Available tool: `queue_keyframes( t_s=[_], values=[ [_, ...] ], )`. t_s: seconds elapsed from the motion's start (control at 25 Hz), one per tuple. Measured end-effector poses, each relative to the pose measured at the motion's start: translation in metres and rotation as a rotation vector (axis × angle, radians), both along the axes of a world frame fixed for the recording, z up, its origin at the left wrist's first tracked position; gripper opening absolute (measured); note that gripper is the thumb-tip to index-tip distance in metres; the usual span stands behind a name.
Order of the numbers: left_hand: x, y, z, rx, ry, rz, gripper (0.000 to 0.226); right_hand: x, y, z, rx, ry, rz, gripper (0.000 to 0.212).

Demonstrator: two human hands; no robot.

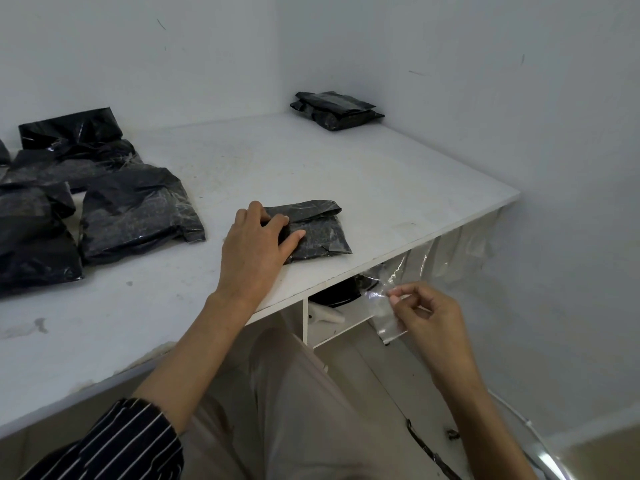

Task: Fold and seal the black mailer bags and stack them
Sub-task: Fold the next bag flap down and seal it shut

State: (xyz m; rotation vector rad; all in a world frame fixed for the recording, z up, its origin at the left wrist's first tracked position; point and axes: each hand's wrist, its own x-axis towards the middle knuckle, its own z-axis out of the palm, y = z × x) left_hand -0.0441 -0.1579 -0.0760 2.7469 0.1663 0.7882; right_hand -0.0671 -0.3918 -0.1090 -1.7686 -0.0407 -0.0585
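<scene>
Black folded bag (pixel 318 233), probably soft and slippery: flat left hand (pixel 256 244) presses the flap; right hand (pixel 429 317) pinches clear tape (pixel 384 313).

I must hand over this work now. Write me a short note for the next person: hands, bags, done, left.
Left hand presses the folded bag flat on the table.
Right hand pinches a clear tape strip below the table edge.
Done: a small stack of folded bags in the far corner.
Left: tape this bag, stack it, then do the unfolded pile at left.
</scene>
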Motion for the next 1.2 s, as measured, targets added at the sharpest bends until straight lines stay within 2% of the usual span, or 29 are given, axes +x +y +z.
queue_keyframes(
  t_s=[0.4,0.64,0.76,1.0,1.2],
  values=[
    [0.005,0.003,0.003,0.078,-0.047,-0.099,0.037,-0.004,0.005,0.044,-0.2,-0.01,0.06,0.014],
    [0.012,0.015,0.007,0.207,-0.018,-0.08,0.038,0.005,0.001,0.073,-0.323,0.035,0.108,0.015],
    [0.019,0.03,0.009,0.234,-0.006,-0.045,0.039,0.014,-0.003,0.08,-0.396,0.086,0.123,0.008],
    [0.02,0.032,0.003,0.196,-0.049,-0.052,0.036,0.016,-0.005,0.087,-0.4,0.176,0.114,0.018],
    [0.019,0.032,0.001,0.141,-0.077,-0.068,0.033,0.016,0.001,0.102,-0.509,0.083,0.151,0.013]
  ],
)
